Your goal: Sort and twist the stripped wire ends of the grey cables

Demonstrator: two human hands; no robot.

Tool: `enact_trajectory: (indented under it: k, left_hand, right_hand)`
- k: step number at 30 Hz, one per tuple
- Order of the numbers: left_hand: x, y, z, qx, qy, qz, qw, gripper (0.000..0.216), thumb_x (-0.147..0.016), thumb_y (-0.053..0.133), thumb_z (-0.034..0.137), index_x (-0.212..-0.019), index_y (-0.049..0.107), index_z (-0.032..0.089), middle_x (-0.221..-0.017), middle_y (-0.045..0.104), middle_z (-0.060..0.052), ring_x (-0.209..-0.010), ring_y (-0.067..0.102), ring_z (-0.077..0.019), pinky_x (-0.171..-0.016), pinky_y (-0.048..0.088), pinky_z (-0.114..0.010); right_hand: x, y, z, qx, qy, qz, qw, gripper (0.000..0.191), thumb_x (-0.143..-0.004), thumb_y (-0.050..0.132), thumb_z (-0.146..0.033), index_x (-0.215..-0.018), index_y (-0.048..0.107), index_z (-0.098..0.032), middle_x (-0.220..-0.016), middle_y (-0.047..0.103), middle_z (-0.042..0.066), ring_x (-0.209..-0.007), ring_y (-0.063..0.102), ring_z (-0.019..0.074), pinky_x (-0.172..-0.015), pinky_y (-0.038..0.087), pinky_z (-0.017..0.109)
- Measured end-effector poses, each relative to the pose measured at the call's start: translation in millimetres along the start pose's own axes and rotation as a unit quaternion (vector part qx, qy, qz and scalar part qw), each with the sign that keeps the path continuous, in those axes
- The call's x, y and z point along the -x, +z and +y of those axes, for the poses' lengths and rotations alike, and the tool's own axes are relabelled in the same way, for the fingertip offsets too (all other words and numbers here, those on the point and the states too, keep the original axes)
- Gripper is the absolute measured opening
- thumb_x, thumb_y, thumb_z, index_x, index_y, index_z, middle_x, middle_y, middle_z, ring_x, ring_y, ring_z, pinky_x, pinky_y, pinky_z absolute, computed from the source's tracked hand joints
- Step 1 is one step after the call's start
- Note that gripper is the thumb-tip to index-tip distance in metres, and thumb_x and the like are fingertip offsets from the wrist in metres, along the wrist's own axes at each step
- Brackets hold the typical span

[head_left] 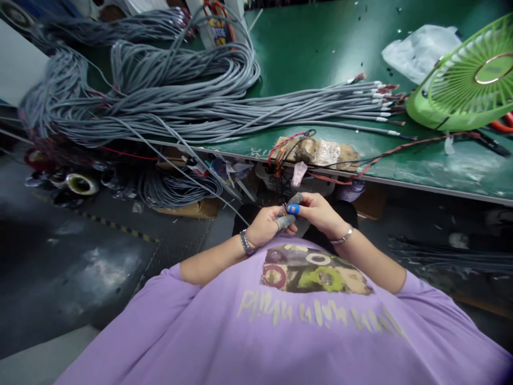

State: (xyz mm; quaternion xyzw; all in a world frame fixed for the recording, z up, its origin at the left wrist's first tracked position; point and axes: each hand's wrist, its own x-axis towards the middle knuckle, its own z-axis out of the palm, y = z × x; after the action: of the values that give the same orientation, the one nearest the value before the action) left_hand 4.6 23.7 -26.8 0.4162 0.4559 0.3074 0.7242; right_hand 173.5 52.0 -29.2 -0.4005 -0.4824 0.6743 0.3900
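Observation:
In front of my purple shirt, both hands meet at the end of a grey cable (192,175), which slants down from the bundle on the bench. My left hand (266,225) is closed on it, with grey wrapping on a finger. Pinched close against it, my right hand (320,214) has fingertips wrapped in blue and grey, closed on thin wires (285,207) at the cable end. The fingers hide most of these wires. Just beyond the hands, a worn wooden block (348,155) with red, black and orange leads lies at the bench edge.
A large bundle of grey cables (168,101) stretches across the green bench (304,48), stripped ends to the right. A green fan (449,101) and a clear plastic bag (420,51) are at the right. Below the bench sits a coil of cable (176,190) on cardboard.

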Motion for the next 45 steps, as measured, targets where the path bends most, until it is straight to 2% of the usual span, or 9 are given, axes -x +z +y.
enact_trajectory:
  k: [4, 9, 13, 23, 31, 45]
  left_hand:
    - [-2.5, 0.2, -5.7, 0.056, 0.032, 0.052, 0.997, 0.041, -0.065, 0.082, 0.046, -0.078, 0.063, 0.013, -0.064, 0.07, -0.004, -0.052, 0.065, -0.0129, -0.057, 0.055, -0.025]
    - [-5.9, -3.1, -5.6, 0.085, 0.04, 0.098, 0.991, 0.043, -0.064, 0.082, 0.049, -0.075, 0.06, 0.013, -0.062, 0.069, -0.004, -0.051, 0.065, -0.0131, -0.053, 0.053, -0.024]
    - [-7.3, -3.0, -6.5, 0.079, 0.046, 0.094, 0.991, 0.044, -0.063, 0.082, 0.05, -0.075, 0.061, 0.013, -0.063, 0.07, -0.004, -0.051, 0.065, -0.0136, -0.053, 0.054, -0.024]
    - [-4.8, -2.2, -7.2, 0.057, 0.046, 0.098, 0.993, 0.046, -0.064, 0.08, 0.053, -0.076, 0.059, 0.014, -0.063, 0.068, -0.003, -0.051, 0.065, -0.0131, -0.053, 0.054, -0.024]
    - [-9.2, -5.7, -9.8, 0.052, 0.058, 0.111, 0.991, 0.042, -0.069, 0.076, 0.052, -0.075, 0.059, 0.014, -0.065, 0.07, -0.004, -0.054, 0.067, -0.0139, -0.052, 0.052, -0.023]
    - [-9.2, -4.3, -5.7, 0.069, 0.067, 0.136, 0.986, 0.044, -0.069, 0.077, 0.054, -0.074, 0.056, 0.015, -0.06, 0.066, -0.001, -0.049, 0.064, -0.0129, -0.045, 0.048, -0.021]
  right_hand:
    - [-5.5, 1.8, 6.8, -0.023, 0.018, 0.049, 0.998, 0.044, -0.06, 0.084, -0.055, -0.066, 0.065, -0.016, -0.057, 0.057, -0.003, -0.051, 0.044, 0.0077, -0.051, 0.036, 0.024]
    - [-0.6, -0.3, 17.1, -0.055, 0.033, 0.045, 0.997, 0.043, -0.065, 0.081, -0.056, -0.075, 0.065, -0.017, -0.063, 0.057, -0.003, -0.053, 0.044, 0.0075, -0.053, 0.039, 0.024]
    - [-0.8, 4.7, 13.3, -0.004, -0.004, 0.047, 0.999, 0.039, -0.068, 0.081, -0.05, -0.085, 0.068, -0.018, -0.075, 0.064, -0.001, -0.062, 0.05, 0.0104, -0.056, 0.04, 0.024]
    - [-8.9, 17.0, 10.0, -0.024, 0.001, 0.083, 0.996, 0.035, -0.064, 0.084, -0.046, -0.072, 0.065, -0.017, -0.064, 0.059, -0.003, -0.055, 0.045, 0.0086, -0.055, 0.037, 0.025]
    - [-9.1, 17.9, 15.1, -0.056, 0.005, 0.131, 0.99, 0.035, -0.059, 0.087, -0.045, -0.068, 0.065, -0.018, -0.064, 0.058, -0.003, -0.057, 0.044, 0.0094, -0.053, 0.036, 0.025]
    - [-1.3, 12.8, 14.9, -0.053, 0.005, 0.114, 0.992, 0.032, -0.06, 0.086, -0.039, -0.065, 0.063, -0.018, -0.061, 0.055, -0.004, -0.055, 0.041, 0.0081, -0.053, 0.036, 0.024]
